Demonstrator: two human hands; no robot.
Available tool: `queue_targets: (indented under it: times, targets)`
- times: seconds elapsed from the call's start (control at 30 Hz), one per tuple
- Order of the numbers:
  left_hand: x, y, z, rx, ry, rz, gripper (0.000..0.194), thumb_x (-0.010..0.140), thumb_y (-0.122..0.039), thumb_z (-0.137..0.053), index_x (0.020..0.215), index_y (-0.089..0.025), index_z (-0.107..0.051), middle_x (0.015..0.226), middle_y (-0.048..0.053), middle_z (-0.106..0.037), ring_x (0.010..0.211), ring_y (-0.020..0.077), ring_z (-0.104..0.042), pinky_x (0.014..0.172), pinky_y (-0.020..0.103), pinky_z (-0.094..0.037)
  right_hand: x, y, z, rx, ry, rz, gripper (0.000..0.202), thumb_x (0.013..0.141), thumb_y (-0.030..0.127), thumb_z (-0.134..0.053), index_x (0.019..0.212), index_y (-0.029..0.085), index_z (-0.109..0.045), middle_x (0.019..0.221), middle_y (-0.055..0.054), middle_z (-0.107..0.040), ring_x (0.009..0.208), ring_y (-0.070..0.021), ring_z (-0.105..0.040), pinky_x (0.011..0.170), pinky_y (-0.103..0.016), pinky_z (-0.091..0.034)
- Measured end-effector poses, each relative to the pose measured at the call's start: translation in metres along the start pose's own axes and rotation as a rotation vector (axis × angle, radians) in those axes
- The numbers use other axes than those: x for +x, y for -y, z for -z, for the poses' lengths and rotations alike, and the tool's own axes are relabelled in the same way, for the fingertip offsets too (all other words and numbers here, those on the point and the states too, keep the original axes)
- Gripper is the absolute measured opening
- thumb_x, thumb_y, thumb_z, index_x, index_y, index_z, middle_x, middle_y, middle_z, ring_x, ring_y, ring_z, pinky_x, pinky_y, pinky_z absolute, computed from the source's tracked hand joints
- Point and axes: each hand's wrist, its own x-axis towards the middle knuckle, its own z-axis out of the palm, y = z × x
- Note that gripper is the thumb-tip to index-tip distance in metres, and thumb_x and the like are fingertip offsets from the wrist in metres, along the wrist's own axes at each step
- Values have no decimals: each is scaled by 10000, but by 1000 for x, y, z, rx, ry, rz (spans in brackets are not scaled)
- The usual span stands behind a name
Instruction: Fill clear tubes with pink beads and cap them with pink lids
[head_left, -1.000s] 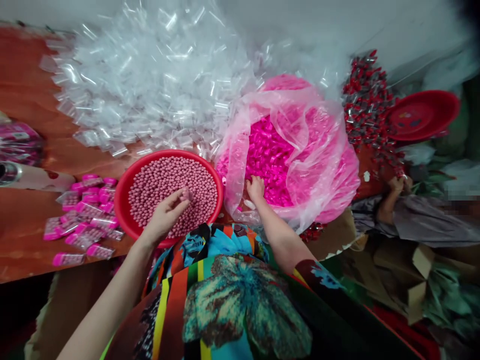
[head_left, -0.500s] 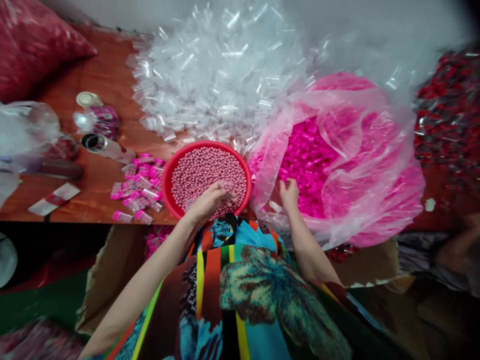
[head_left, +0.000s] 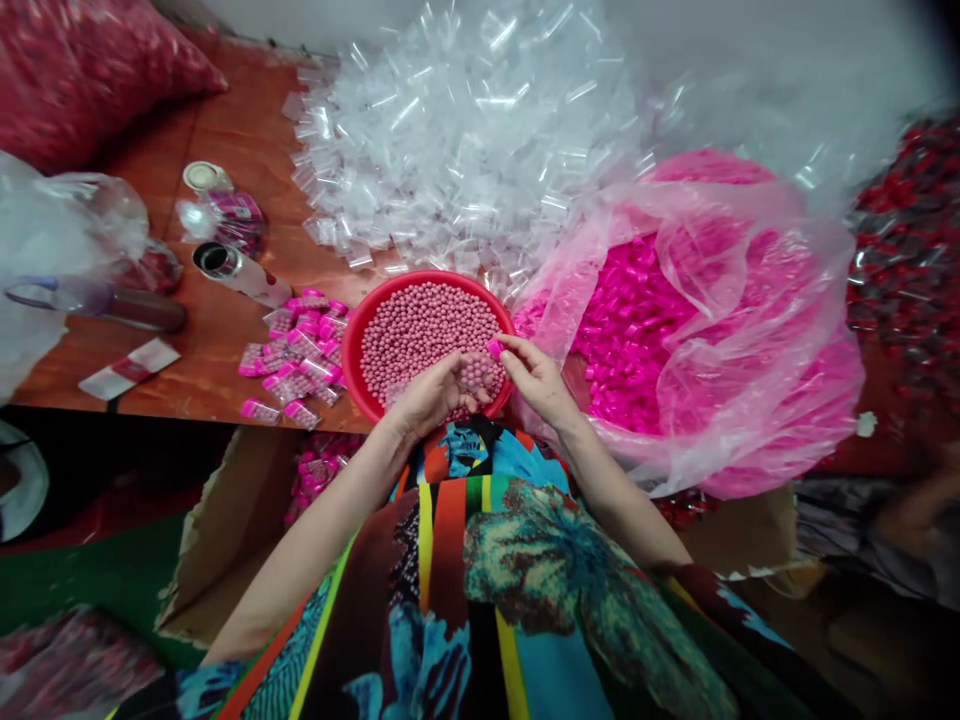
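A red bowl [head_left: 352,345] full of small pink beads [head_left: 424,325] stands at the table's front edge. Over its right side my left hand [head_left: 436,398] is closed on a clear container [head_left: 476,372] filled with pink beads. My right hand [head_left: 538,378] pinches a bright pink cap [head_left: 495,348] just above and to the right of the container, apart from it. Right of the bowl, an open plastic bag [head_left: 757,300] holds many bright pink caps [head_left: 630,330]. Filled containers with pink caps [head_left: 300,355] lie in a pile left of the bowl.
Clear empty containers [head_left: 465,140] are heaped behind the bowl. On the left are a tube [head_left: 240,275], a bottle [head_left: 112,300] and a large red bag [head_left: 82,80]. Red pieces [head_left: 911,260] lie far right. Below the table edge sits a cardboard box [head_left: 225,530].
My right hand has moved left from the bag of caps to the bowl, now with a pink cap. My left hand has turned the bead-filled container into clearer view. The whole view has shifted slightly.
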Motion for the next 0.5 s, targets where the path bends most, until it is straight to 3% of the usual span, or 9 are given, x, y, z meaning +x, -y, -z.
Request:
queue_targets:
  times: [0.1, 0.23, 0.37, 0.5]
  targets:
    - [-5, 3, 4, 15, -9, -36, 319, 988, -409, -647, 1078, -121, -751, 975, 133, -747, 757, 203, -683, 575, 268, -515, 2, 2, -5, -73, 19, 52, 395, 953, 552, -684, 1211, 262, -758, 1279, -60, -767, 1223, -250, -688, 1142, -456, -527]
    - [-8, 7, 6, 19, -60, -62, 265, 881, -324, -810, 1058, -134, -755, 992, 103, -761, 839, 186, -706, 664, 249, -540, 1, 5, -12, -164, 0, 111, 307, 982, 477, -663, 1176, 255, -751, 1210, -66, -772, 1153, -244, -702, 1079, -437, -558]
    - [-5, 10, 5, -1, -84, -26, 237, 874, -305, -815, 1043, -151, -754, 952, 76, -762, 812, 175, -707, 655, 246, -530, 0, 10, -12, -326, -30, 254, 200, 993, 354, -636, 1141, 252, -724, 1134, -78, -738, 1096, -244, -681, 1008, -418, -577]
    - [-1, 9, 4, 0, -82, -31, 175, 888, -286, -785, 1007, -161, -756, 897, 46, -744, 767, 157, -692, 625, 236, -524, -3, 14, -10, -442, 10, 372, 205, 1014, 251, -570, 1167, 245, -705, 1152, -104, -689, 1122, -254, -657, 1038, -439, -559]
